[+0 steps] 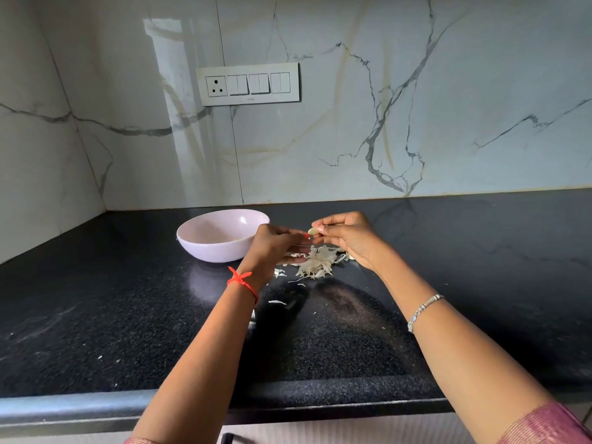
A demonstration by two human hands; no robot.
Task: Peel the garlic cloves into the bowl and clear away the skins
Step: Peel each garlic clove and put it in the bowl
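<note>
My right hand (347,238) pinches a pale garlic clove (314,231) between thumb and fingertips, held above the counter. My left hand (275,248) is just left of the clove, fingers curled, with its fingertips close to the clove; whether it holds a bit of skin I cannot tell. Under both hands lies a heap of papery garlic skins (315,264). A pale pink bowl (205,248) stands to the left of my left hand, partly behind it; what lies in it is unclear.
The black speckled countertop (128,315) carries stray skin flakes (277,302) nearer to me. A marble wall with a switch plate (248,84) stands behind. The counter's front edge (96,408) runs along the bottom.
</note>
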